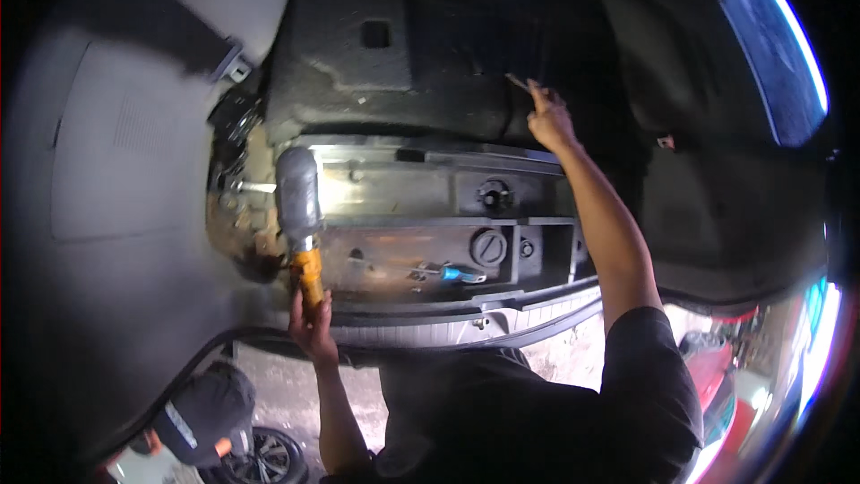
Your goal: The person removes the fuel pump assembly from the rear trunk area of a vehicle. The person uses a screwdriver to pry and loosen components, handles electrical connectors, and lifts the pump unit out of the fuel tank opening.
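My left hand (312,332) is wrapped round the orange handle of a work light (306,264), whose long dark head points away from me. A bright glow falls beside that head onto the storage tray (394,188) in the car's cargo floor. Farther off and to the right, my right hand (548,118) pinches a thin pale stick-like piece (516,82), too small to name. It is held over the dark carpeted panel (448,99), and I cannot tell whether it touches. A blue-handled tool (461,275) lies in the tray's near compartment.
Round black knobs (488,248) stand in the tray. At the left, the trim opening (242,224) exposes wiring and bare metal next to the grey side panel (125,143). The ribbed sill (430,327) runs before me. Behind, another person (210,412) is near a wheel (269,457).
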A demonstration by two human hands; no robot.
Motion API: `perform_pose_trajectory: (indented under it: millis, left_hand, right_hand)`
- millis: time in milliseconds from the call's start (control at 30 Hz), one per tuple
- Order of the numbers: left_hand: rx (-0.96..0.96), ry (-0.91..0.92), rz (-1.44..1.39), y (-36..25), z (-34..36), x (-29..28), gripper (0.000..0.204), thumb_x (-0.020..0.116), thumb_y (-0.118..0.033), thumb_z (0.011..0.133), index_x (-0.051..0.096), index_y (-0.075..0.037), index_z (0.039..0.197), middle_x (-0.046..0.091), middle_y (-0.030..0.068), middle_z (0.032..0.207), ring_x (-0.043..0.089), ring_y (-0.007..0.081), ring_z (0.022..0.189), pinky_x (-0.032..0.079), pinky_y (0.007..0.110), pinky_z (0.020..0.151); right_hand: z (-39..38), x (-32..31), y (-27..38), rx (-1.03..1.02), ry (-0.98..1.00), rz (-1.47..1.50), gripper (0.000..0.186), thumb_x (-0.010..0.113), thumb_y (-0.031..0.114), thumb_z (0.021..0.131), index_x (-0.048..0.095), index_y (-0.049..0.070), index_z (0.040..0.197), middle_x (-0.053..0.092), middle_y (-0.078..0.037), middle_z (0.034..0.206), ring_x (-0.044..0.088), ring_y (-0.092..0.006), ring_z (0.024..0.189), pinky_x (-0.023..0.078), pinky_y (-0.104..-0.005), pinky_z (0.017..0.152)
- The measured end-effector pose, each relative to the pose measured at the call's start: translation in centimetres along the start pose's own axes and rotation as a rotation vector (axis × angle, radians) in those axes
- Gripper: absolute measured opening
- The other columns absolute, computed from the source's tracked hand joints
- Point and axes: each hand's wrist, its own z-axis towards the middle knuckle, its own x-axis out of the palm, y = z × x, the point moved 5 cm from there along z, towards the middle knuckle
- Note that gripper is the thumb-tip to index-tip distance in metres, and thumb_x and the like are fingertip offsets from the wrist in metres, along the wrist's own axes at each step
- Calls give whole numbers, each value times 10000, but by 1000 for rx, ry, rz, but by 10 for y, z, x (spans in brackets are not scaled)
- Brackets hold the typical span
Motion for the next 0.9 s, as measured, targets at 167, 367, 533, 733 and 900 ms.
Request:
perform_pose_trajectory:
  millis: [167,367,533,733,900]
  left_hand:
    - [27,-89,172,-7,-4,-4,551,712,-128,937,531,57,1423,665,114,1171,628,165,1035,526,288,889]
    - [48,-99,-7,-16,-1,16,544,709,-104,947,521,42,1436,657,88,1114,619,145,1030,548,309,923]
    - [96,-94,-18,-4,-3,13,528,667,-63,963,498,57,1448,627,127,1215,637,189,1055,576,373,963]
    - [142,-90,-15,0,3,12,538,691,-64,954,507,51,1445,650,112,1162,646,172,1031,576,344,945]
    - [107,-20,-88,3,2,6,549,740,-97,937,534,31,1429,623,78,1208,607,141,1026,539,280,894]
  right_hand:
    - [-8,33,-1,64,96,58,471,603,61,868,515,125,1326,635,-224,1275,598,-430,1208,500,-519,982]
    - [-63,-44,16,-61,-73,191,205,676,122,945,638,51,1133,711,-153,1023,711,-329,914,558,-415,799]
    - [-75,-239,69,-213,-375,168,168,645,182,1025,752,79,1103,739,-68,933,689,-125,810,535,-301,686]
    - [-103,-288,146,-335,-272,506,144,677,141,998,770,77,1086,726,-40,891,644,-101,753,478,-270,629]
    - [-109,-233,202,-340,-58,784,127,662,101,992,752,27,1044,704,-55,903,630,-102,778,484,-304,623]
